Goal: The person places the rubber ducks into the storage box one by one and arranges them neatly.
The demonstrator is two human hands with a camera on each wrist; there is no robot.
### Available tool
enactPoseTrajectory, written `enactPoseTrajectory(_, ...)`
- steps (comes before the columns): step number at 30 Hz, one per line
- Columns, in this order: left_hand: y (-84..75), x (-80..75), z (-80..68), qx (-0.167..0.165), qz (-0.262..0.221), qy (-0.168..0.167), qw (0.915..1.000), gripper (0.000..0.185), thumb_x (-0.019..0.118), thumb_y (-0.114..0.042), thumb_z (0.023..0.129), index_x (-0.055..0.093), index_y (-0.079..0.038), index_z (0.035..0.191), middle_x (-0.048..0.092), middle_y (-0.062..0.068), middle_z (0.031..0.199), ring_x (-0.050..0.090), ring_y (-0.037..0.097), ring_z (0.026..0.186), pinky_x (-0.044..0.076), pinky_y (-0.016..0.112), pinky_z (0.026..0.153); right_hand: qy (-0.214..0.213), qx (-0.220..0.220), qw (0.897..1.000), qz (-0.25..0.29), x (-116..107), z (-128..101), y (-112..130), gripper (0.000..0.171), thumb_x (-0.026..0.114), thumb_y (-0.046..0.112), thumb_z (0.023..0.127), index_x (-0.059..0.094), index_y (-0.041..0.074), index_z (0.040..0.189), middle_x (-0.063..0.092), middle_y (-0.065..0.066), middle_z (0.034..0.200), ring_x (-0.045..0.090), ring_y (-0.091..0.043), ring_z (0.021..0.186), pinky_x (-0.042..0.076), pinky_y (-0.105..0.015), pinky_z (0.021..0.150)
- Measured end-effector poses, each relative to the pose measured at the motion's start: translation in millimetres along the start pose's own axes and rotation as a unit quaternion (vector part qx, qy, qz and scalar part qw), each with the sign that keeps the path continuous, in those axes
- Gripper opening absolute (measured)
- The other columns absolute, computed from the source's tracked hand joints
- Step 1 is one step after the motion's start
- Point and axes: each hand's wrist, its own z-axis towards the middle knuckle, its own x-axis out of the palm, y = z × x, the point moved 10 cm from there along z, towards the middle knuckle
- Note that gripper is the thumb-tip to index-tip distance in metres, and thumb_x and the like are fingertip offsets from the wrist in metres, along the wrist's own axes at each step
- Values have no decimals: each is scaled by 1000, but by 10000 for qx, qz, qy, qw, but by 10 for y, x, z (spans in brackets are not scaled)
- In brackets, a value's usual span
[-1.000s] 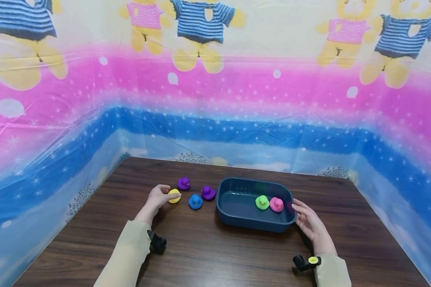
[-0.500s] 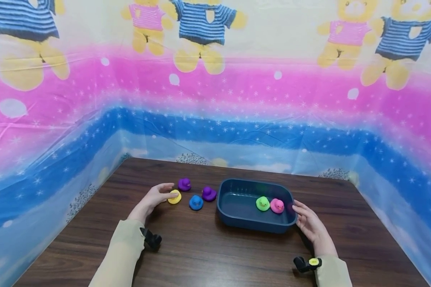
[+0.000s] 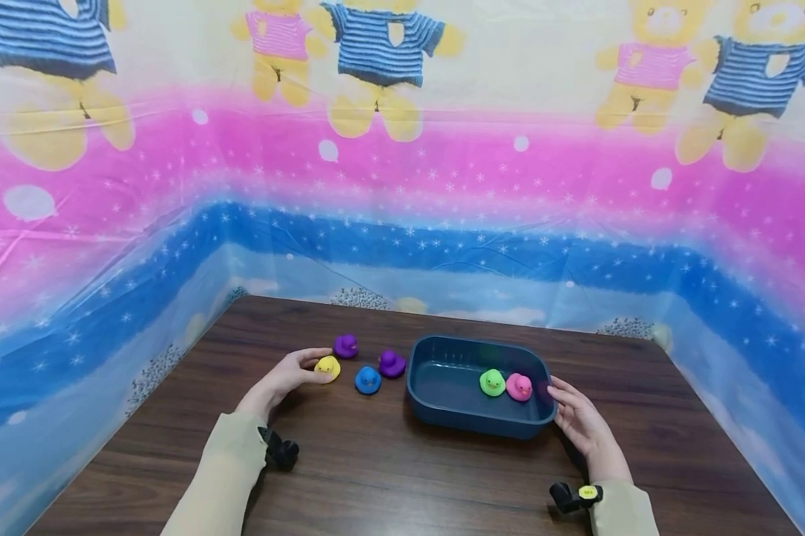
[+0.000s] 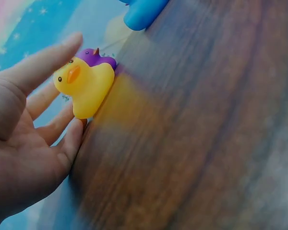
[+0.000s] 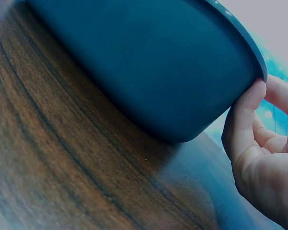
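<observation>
Dark wood-grain desk (image 3: 389,476), walled on three sides by a plastic sheet (image 3: 442,186) printed with teddy bears, pink and blue bands, white stars. Left hand (image 3: 288,376) with fingers spread and relaxed, cupped beside a small yellow rubber duck (image 3: 327,367) with an orange beak, upright on the desk, fingertips just touching it. Next along, two purple ducks (image 3: 345,345) and a blue duck (image 3: 368,380). Further right, a dark blue basin (image 3: 442,413) holding a green duck (image 3: 492,383) and a pink duck (image 3: 519,386). Right hand (image 3: 579,420) against the basin's right end, thumb on the rim, fingers loose.
</observation>
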Motion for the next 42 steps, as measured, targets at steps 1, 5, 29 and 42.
enactPoseTrajectory(1,0,7,-1,14,15,23,10000,66,71,-15,89,42,-1,146,36,28,151,30,44,141,24,60,115,1,6,10000,20,-4,1,-4,28,41,8,104,64,24,108,70,8,95,64,-2,80,54,-14,73)
enactPoseTrajectory(5,-17,29,-16,77,124,41,9999,64,72,-12,88,44,0,144,38,27,149,34,42,139,28,57,114,46,-28,10000,27,-1,-3,0,28,41,7,104,64,24,108,70,8,96,64,-2,81,54,-14,73)
enactPoseTrajectory(29,4,-28,-17,-129,403,-713,9966,55,69,-20,92,51,6,136,53,27,136,48,40,126,37,54,109,-65,39,10000,-47,-23,7,-6,28,42,9,104,65,25,106,70,9,96,64,-1,83,53,-15,75)
enactPoseTrajectory(42,-1,-62,-6,-283,365,-894,9949,55,64,-27,95,50,6,136,53,26,136,49,38,126,38,54,107,-10,24,10000,6,-31,15,-17,30,41,8,104,66,25,106,70,9,96,64,-1,81,53,-15,73)
